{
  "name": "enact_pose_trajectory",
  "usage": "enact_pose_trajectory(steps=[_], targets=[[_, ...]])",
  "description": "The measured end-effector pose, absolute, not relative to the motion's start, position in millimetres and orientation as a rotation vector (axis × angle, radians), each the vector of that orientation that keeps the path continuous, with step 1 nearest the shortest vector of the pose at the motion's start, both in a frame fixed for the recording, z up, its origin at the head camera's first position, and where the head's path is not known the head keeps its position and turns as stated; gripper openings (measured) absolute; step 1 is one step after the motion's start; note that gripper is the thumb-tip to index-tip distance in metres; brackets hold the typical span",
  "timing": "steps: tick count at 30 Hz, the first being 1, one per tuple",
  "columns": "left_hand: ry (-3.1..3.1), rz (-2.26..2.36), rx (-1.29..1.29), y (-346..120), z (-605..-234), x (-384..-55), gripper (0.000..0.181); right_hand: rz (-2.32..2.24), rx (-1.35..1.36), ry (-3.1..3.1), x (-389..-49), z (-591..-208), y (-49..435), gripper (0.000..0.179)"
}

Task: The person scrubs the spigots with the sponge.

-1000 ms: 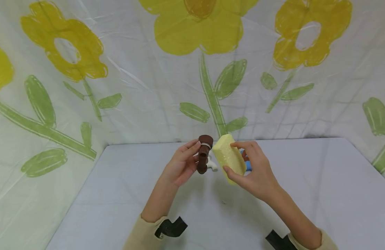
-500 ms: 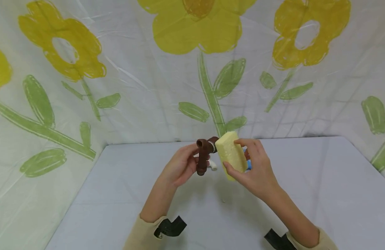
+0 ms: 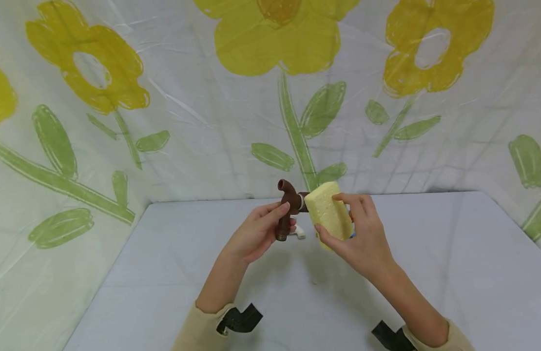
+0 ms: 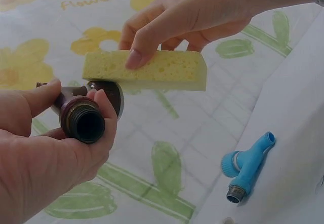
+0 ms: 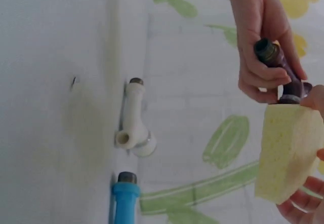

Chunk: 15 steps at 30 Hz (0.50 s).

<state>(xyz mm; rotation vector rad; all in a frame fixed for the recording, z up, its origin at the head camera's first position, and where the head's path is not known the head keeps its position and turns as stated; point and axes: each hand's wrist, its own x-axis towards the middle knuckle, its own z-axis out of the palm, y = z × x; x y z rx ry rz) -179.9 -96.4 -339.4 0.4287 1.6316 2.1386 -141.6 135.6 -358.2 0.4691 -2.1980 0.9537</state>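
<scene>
My left hand (image 3: 256, 233) grips a brown plastic faucet (image 3: 290, 201) by its body, above the table. In the left wrist view its threaded, hollow end (image 4: 87, 123) faces the camera. A yellow sponge block (image 3: 326, 210) is pinched between the thumb and fingers of my right hand (image 3: 362, 234). One end of the sponge appears to touch the faucet's round knob (image 4: 112, 96), and it covers part of that knob in the head view. Behind the hands a white faucet (image 5: 132, 115) and a blue faucet (image 4: 250, 165) lie on the table.
A white table (image 3: 147, 273) spreads beneath the hands. At its far edge hangs a pale sheet (image 3: 187, 146) printed with yellow flowers. A small dark speck (image 5: 75, 81) lies on the tabletop.
The brown faucet has turned in my left hand; its knob now points right, toward the sponge, and its spout end points up. The sponge has shifted slightly up and right.
</scene>
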Motion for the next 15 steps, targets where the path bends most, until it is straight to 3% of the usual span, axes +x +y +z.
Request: enact_pose_trajectory(steps=[15], targets=[[1.890,2.044,0.493,-103.3,-334.4,-179.4,0.040,0.715,0.684,-2.161,-148.1,-358.4,145.5,0.063]])
